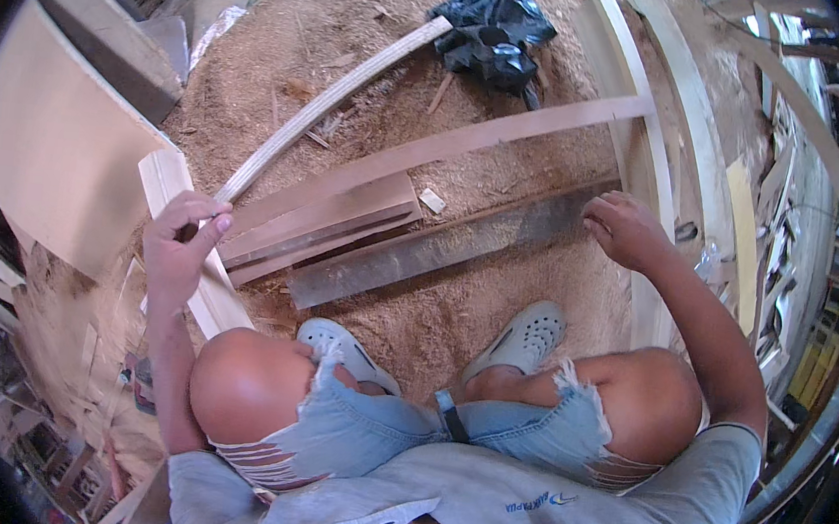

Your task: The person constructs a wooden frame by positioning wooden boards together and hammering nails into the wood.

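I squat on a sawdust floor point(404, 321). My left hand point(179, 246) is raised at the left, its fingers pinched on the near end of a long thin pale wood strip point(334, 95) that runs away to the upper right. Under that hand lies a short pale board point(212, 294). My right hand point(627, 230) reaches forward, its fingers curled over the right end of a dark grey plank point(420, 257) lying flat in front of my feet. Both feet wear grey clogs point(528, 336).
Reddish boards point(324, 216) lie stacked beside the grey plank, and a long reddish batten point(470, 139) crosses behind them. A black plastic bag point(489, 34) sits at the back. A pale plywood sheet point(50, 150) stands at left. Pale planks point(648, 162) and offcuts crowd the right.
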The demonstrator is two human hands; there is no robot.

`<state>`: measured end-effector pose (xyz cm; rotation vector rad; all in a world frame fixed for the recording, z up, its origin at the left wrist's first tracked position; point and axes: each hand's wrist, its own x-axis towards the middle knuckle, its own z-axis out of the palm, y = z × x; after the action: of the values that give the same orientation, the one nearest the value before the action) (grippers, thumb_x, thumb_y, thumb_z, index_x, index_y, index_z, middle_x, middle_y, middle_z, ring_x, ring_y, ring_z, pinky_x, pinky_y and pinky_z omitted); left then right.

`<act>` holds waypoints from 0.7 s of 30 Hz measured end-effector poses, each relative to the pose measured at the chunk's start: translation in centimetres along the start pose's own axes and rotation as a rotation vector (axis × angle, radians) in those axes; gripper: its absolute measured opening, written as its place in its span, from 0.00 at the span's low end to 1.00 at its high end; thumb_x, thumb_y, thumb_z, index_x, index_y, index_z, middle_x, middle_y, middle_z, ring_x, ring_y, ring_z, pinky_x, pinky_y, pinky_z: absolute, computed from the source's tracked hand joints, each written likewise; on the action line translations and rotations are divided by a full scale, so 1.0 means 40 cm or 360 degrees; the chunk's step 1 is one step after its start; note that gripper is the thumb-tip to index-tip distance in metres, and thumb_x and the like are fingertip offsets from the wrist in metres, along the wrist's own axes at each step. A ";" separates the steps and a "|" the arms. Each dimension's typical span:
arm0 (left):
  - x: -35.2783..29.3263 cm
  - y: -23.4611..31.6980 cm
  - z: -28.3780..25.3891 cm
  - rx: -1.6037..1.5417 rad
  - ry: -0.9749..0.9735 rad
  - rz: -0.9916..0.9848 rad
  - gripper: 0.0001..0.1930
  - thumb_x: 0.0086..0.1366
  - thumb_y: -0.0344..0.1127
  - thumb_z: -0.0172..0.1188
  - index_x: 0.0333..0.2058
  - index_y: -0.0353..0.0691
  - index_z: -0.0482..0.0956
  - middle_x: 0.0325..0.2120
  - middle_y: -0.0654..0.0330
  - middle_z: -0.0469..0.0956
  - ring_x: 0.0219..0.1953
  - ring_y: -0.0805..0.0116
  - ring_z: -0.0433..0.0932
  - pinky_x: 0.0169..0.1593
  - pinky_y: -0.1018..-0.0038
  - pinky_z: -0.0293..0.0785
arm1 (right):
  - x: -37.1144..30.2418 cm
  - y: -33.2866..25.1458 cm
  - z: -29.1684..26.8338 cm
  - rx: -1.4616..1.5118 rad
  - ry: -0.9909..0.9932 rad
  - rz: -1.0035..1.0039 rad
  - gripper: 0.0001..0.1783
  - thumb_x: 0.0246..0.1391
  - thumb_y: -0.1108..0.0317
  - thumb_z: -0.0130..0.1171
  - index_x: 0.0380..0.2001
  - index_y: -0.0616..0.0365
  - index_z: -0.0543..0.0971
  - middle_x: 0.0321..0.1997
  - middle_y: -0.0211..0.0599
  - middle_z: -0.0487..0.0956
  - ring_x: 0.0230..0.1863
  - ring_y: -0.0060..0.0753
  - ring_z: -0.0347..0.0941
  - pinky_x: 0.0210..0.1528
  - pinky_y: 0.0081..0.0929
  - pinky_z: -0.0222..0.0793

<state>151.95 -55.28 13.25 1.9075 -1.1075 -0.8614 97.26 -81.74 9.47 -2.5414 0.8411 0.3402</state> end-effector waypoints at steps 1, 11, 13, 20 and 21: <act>0.026 0.013 -0.009 0.0198 -0.0089 0.0041 0.09 0.64 0.27 0.73 0.43 0.38 0.90 0.36 0.62 0.85 0.33 0.77 0.76 0.38 0.76 0.69 | -0.025 0.003 0.021 0.0147 0.0123 0.0091 0.07 0.62 0.67 0.64 0.41 0.58 0.81 0.41 0.44 0.83 0.46 0.57 0.79 0.52 0.48 0.76; 0.287 0.279 0.342 0.0535 -0.0578 0.0670 0.09 0.68 0.36 0.70 0.41 0.36 0.88 0.33 0.57 0.86 0.36 0.69 0.83 0.42 0.71 0.76 | -0.249 0.160 0.075 -0.0089 0.1414 0.0569 0.20 0.56 0.65 0.76 0.51 0.57 0.84 0.51 0.45 0.85 0.55 0.52 0.81 0.63 0.48 0.73; 0.312 0.301 0.466 0.0384 -0.0400 0.0377 0.10 0.72 0.38 0.67 0.39 0.37 0.86 0.33 0.56 0.86 0.35 0.67 0.82 0.40 0.70 0.75 | -0.224 0.182 0.046 -0.0245 0.1456 0.0746 0.25 0.55 0.62 0.78 0.54 0.57 0.82 0.53 0.46 0.85 0.57 0.53 0.80 0.64 0.49 0.71; 0.372 0.179 0.722 0.0445 0.0128 0.0562 0.10 0.75 0.38 0.61 0.40 0.36 0.82 0.29 0.50 0.81 0.30 0.54 0.78 0.38 0.61 0.74 | -0.184 0.291 0.206 0.0272 0.0845 0.1547 0.36 0.53 0.39 0.74 0.49 0.61 0.78 0.45 0.56 0.83 0.48 0.63 0.81 0.51 0.55 0.75; 0.372 0.182 0.731 0.0526 0.0139 0.0623 0.11 0.75 0.38 0.61 0.39 0.36 0.81 0.28 0.51 0.80 0.30 0.54 0.78 0.38 0.61 0.74 | -0.168 0.249 0.172 0.0299 0.0813 0.1629 0.35 0.53 0.39 0.74 0.47 0.59 0.78 0.42 0.55 0.83 0.45 0.64 0.82 0.47 0.56 0.76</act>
<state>130.77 -79.10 2.60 1.8691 -1.5764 -0.3921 85.26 -82.21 2.58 -1.8334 2.2126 -0.1150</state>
